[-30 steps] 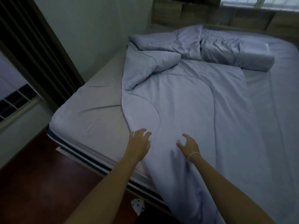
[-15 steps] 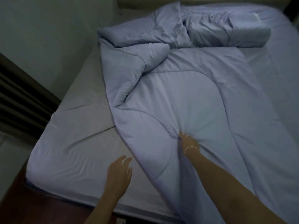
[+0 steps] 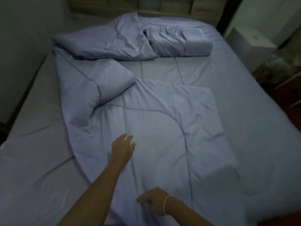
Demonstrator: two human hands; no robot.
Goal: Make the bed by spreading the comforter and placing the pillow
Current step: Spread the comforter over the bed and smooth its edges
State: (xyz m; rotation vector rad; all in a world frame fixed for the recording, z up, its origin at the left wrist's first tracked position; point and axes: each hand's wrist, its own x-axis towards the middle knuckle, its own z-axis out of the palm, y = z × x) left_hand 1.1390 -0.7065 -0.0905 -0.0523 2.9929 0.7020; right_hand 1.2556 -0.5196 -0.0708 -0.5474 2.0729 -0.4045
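A pale lilac comforter (image 3: 156, 121) lies crumpled and partly folded across the middle of the bed (image 3: 32, 168), with one corner folded back at the upper left and a bunched ridge near the headboard. A pillow (image 3: 184, 44) in the same colour lies at the head, right of centre. My left hand (image 3: 122, 149) reaches forward over the comforter with fingers spread. My right hand (image 3: 153, 201), wearing a thin bracelet, grips the comforter fabric near the foot edge; its fingertips are blurred.
A wooden headboard (image 3: 162, 5) runs along the far side. A wall (image 3: 24, 38) borders the bed on the left. A white box (image 3: 250, 39) and dim clutter sit on the floor to the right. The fitted sheet shows bare at left and right.
The view has swung right and nearer over the bed. My right hand pulled back toward the foot edge with the fabric, and my left hand moved from the bare sheet onto the comforter.
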